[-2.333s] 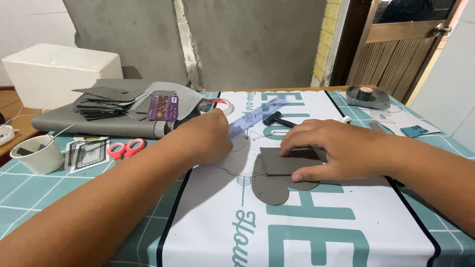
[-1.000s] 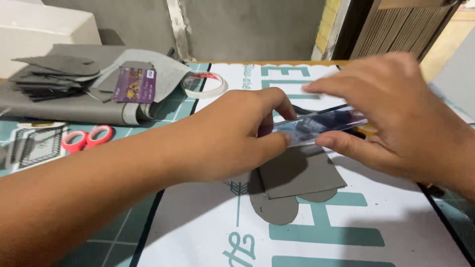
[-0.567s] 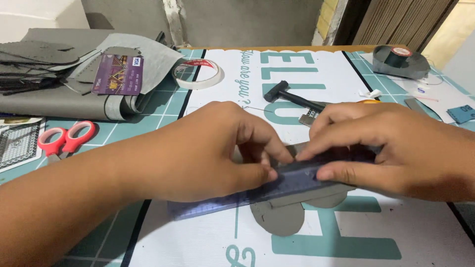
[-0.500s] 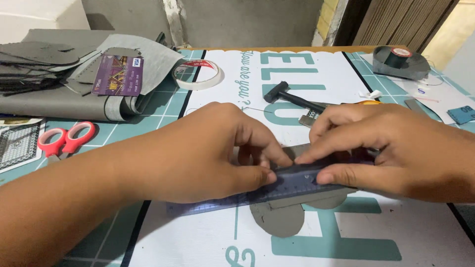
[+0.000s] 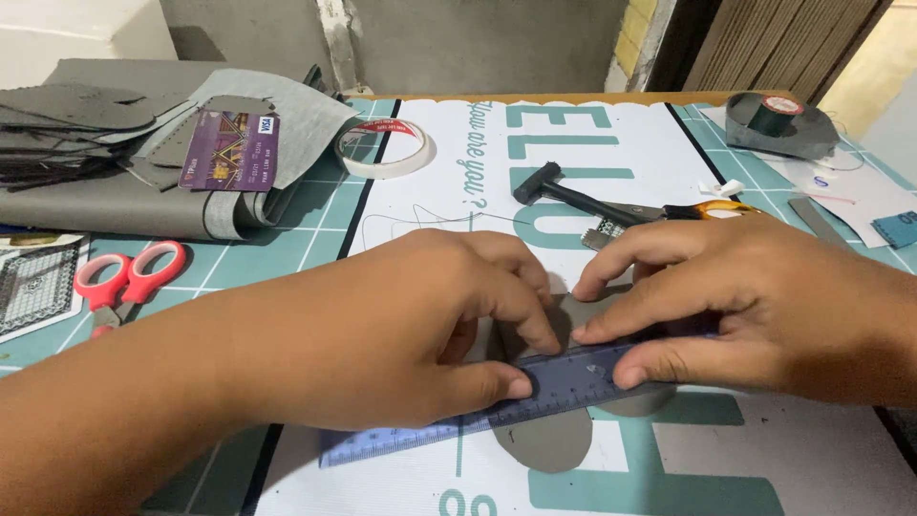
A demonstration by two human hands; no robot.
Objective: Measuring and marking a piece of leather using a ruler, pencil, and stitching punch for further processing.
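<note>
Both hands press a translucent blue ruler [image 5: 497,406] flat across grey cut-out pieces [image 5: 554,435] near the front edge of the desk, on a white printed banner [image 5: 420,201]. The left hand [image 5: 401,330] pins the ruler's middle with thumb and curled fingers; the right hand [image 5: 755,311] pinches its far end, thumb below and fingertips above. Neither hand holds anything lifted.

The ruler lies slanted, its left end unsupported by any finger; uneven pressure could likely let it pivot and drag the stacked grey pieces out of line. A loose thread [image 5: 420,215] near the left hand might also snag.

Toward the back left corner, a purple plastic card [image 5: 229,151] rests on folded grey sheets [image 5: 124,196]. A tape roll [image 5: 385,148] with a red-and-white core label sits beside it. Red-handled scissors [image 5: 122,282] lie at the left edge, a small hammer [image 5: 564,191] mid-desk, and a blue label [image 5: 898,229] at the right edge.
</note>
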